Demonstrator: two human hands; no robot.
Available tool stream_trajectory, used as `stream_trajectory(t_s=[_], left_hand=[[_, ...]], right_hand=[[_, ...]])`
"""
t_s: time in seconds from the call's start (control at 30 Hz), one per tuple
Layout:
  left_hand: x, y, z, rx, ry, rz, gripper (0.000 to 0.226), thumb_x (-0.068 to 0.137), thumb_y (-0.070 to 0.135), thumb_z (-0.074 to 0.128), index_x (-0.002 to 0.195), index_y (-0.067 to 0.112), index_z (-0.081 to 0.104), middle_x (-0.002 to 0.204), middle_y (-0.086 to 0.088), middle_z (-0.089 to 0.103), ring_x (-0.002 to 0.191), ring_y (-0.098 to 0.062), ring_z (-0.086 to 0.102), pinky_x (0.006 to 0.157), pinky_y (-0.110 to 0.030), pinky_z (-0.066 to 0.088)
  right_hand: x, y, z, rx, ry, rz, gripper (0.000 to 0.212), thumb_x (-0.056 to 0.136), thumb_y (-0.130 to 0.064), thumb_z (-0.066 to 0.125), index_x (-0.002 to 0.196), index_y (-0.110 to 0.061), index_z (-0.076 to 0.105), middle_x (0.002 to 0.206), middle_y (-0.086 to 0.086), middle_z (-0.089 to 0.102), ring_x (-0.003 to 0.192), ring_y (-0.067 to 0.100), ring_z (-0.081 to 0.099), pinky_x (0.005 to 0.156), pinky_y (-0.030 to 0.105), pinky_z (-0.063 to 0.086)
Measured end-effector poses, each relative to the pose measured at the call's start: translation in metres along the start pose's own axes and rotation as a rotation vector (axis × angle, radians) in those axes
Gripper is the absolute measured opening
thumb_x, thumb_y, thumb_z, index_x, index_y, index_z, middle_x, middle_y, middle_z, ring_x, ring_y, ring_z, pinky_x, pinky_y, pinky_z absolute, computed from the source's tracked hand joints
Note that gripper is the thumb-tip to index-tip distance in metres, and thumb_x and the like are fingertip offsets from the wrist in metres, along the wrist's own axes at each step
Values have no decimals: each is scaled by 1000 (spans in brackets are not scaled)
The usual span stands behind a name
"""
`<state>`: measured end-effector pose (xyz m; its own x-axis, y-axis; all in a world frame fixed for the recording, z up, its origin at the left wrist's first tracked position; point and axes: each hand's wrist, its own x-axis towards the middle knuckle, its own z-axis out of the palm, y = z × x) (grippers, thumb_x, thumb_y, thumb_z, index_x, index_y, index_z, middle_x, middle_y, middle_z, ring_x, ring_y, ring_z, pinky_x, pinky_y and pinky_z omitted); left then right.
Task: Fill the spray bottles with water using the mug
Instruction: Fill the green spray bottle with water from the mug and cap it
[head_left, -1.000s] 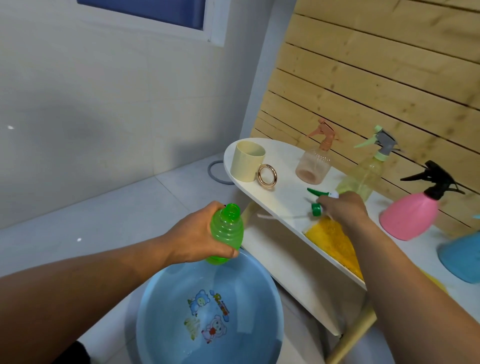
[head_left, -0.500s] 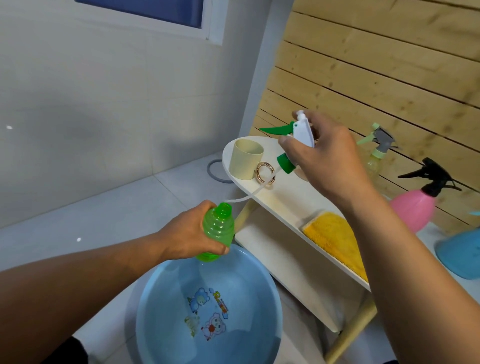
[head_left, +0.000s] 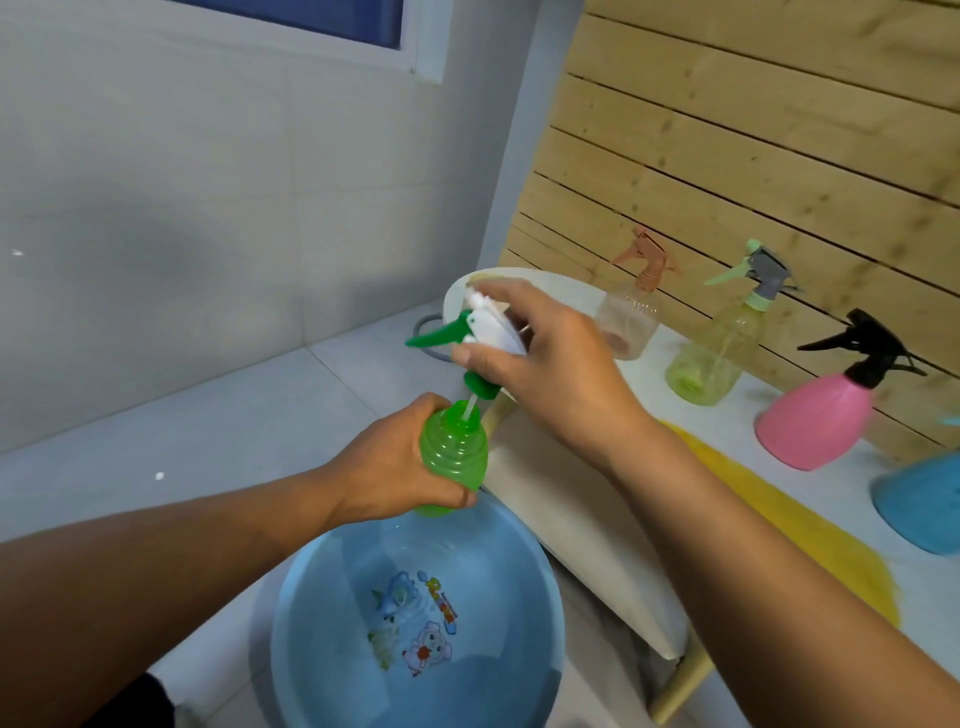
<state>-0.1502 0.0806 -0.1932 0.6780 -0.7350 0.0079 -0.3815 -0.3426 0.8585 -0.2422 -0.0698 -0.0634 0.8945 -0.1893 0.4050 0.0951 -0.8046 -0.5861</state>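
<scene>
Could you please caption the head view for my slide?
Right hand feeds spray head into green bottle held above basin.

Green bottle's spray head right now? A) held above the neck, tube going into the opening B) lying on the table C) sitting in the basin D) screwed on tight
A: the right hand holds the spray head just above the green bottle, its tube entering the neck while the left hand grips the bottle over the basin.

Both forearms are bare, with no sleeves, rings or watch visible.
</scene>
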Motion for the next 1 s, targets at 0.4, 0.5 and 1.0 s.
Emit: stream_trajectory(t_s=[0.4, 0.5, 1.0], left_hand=[[-1, 4, -6, -133, 2, 41, 79, 55, 46, 95, 125, 41, 57, 110, 10, 71, 105, -14, 70, 94, -47, 61], [-2, 6, -7, -129, -31, 48, 78, 59, 44, 94, 128, 42, 57, 110, 9, 71, 105, -12, 70, 93, -45, 61], [18, 46, -9, -154, -61, 96, 65, 69, 21, 98, 120, 44, 63, 109, 12, 75, 101, -6, 72, 90, -28, 60]], right_hand=[[-1, 24, 1, 145, -374, 48, 56, 85, -9, 80, 134, -28, 60, 102, -22, 61, 86, -4, 61, 78, 16, 51], [1, 24, 0, 166, -374, 62, 53, 78, -6, 85, 123, -26, 65, 95, -18, 63, 83, 2, 63, 78, 23, 55], [14, 33, -28, 319, -212, 107, 49, 66, -16, 94, 105, -19, 64, 93, 19, 73, 74, 26, 68, 79, 47, 59]])
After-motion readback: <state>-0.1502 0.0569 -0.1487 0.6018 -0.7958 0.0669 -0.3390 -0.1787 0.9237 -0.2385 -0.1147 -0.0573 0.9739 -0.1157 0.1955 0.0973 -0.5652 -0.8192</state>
